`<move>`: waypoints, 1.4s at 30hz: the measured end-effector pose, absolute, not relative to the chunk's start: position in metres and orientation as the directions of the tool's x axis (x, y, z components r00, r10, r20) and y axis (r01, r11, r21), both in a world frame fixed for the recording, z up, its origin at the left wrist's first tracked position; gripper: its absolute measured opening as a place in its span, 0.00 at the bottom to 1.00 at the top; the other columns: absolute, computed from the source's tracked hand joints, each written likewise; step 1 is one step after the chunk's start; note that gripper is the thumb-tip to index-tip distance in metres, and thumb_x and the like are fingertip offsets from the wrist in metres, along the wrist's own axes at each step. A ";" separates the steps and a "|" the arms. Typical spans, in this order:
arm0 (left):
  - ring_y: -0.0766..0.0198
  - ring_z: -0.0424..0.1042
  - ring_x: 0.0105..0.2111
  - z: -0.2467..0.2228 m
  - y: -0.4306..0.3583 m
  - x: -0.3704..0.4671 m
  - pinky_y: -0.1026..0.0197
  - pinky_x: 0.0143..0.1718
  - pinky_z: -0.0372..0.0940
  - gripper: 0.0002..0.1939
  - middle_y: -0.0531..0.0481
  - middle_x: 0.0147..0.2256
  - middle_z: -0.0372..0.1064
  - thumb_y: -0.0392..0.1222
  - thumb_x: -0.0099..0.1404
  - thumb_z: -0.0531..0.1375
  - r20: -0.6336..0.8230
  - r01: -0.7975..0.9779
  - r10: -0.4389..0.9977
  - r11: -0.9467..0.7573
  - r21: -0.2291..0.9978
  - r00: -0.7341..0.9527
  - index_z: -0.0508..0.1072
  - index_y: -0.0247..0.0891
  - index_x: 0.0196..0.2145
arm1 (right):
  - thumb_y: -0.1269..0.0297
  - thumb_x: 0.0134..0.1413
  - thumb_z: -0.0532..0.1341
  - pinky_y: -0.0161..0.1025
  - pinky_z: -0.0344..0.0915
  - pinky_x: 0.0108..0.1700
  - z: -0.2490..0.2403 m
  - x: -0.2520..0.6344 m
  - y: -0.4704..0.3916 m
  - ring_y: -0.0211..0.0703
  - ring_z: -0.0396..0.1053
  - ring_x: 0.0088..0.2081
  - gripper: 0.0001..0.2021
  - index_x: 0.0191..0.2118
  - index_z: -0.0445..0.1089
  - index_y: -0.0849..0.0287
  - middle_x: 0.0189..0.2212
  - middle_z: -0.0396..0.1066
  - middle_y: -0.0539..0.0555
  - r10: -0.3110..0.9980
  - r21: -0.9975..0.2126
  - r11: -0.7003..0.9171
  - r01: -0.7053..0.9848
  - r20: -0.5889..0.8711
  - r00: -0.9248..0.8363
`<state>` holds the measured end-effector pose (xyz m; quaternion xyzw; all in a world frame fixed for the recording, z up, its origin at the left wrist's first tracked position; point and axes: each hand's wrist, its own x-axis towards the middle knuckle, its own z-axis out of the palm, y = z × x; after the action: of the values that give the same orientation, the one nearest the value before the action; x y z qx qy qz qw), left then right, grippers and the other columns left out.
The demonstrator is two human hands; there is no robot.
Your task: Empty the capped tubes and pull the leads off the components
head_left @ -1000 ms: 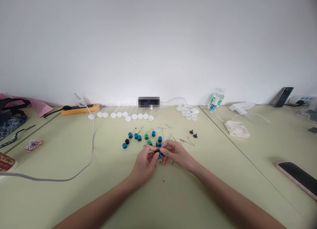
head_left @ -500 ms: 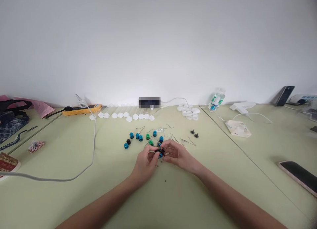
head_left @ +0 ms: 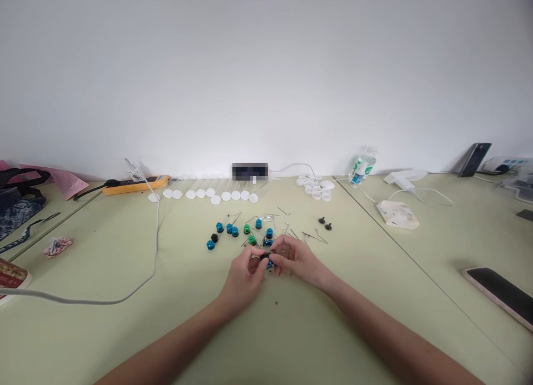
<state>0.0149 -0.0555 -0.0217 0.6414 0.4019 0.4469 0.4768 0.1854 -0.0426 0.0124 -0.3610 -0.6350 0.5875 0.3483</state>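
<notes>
My left hand is closed in a pinch on a small black part, with something blue showing just below it. From the other side, my right hand has its thumb and forefinger pressed to the same part. The fingers hide much of it, so its kind is unclear. Just beyond my fingers lie a blue-and-black piece, a blue knob-like piece and a green one. Several more blue pieces and a black one stand to the left.
Thin metal rods and bent wires lie behind my hands, near two black pieces. White discs line the back beside a yellow power strip. A bottle, a phone and a grey cable surround the work area.
My right thumb and fingers have closed in on the small black part, where they were spread more widely around it. The whole view has shifted slightly.
</notes>
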 end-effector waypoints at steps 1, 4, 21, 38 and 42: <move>0.70 0.64 0.24 -0.022 -0.056 0.015 0.67 0.24 0.59 0.08 0.51 0.30 0.65 0.44 0.62 0.53 0.184 0.094 0.944 -0.217 0.972 0.272 0.60 0.38 0.35 | 0.58 0.49 0.61 0.37 0.66 0.34 0.012 0.185 -0.043 0.37 0.67 0.31 0.13 0.38 0.61 0.58 0.30 0.67 0.51 0.860 -0.997 0.071 0.024 0.049 -0.507; 0.69 0.65 0.25 -0.020 -0.056 0.015 0.67 0.24 0.59 0.08 0.51 0.30 0.65 0.44 0.62 0.52 0.179 0.092 0.947 -0.210 0.973 0.266 0.61 0.38 0.36 | 0.59 0.46 0.63 0.38 0.66 0.38 0.010 0.185 -0.043 0.39 0.67 0.37 0.18 0.42 0.59 0.55 0.39 0.64 0.53 0.874 -0.998 0.066 -0.007 0.061 -0.482; 0.69 0.64 0.24 -0.020 -0.056 0.016 0.67 0.23 0.58 0.09 0.51 0.29 0.65 0.45 0.62 0.53 0.176 0.069 0.955 -0.198 0.978 0.240 0.61 0.38 0.35 | 0.56 0.46 0.63 0.37 0.66 0.36 0.017 0.182 -0.047 0.36 0.66 0.35 0.16 0.39 0.59 0.55 0.40 0.61 0.51 0.881 -0.998 0.060 0.007 0.050 -0.471; 0.70 0.63 0.24 -0.019 -0.056 0.015 0.68 0.23 0.57 0.08 0.51 0.29 0.65 0.44 0.62 0.53 0.163 0.028 0.956 -0.175 0.984 0.245 0.60 0.37 0.35 | 0.56 0.45 0.63 0.36 0.66 0.35 0.018 0.182 -0.048 0.36 0.67 0.33 0.19 0.42 0.59 0.54 0.39 0.62 0.51 0.874 -0.999 0.039 0.014 0.027 -0.486; 0.71 0.63 0.23 -0.019 -0.056 0.016 0.67 0.23 0.58 0.08 0.52 0.28 0.64 0.45 0.62 0.53 0.171 0.025 0.951 -0.183 0.983 0.258 0.61 0.37 0.35 | 0.52 0.51 0.57 0.35 0.65 0.26 0.018 0.181 -0.048 0.34 0.66 0.25 0.15 0.42 0.58 0.54 0.33 0.63 0.50 0.900 -0.998 -0.018 0.054 -0.040 -0.435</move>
<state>0.0156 -0.0562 -0.0185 0.6148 0.3967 0.4622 0.5011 0.1812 -0.0477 0.0184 -0.3952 -0.6035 0.5942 0.3558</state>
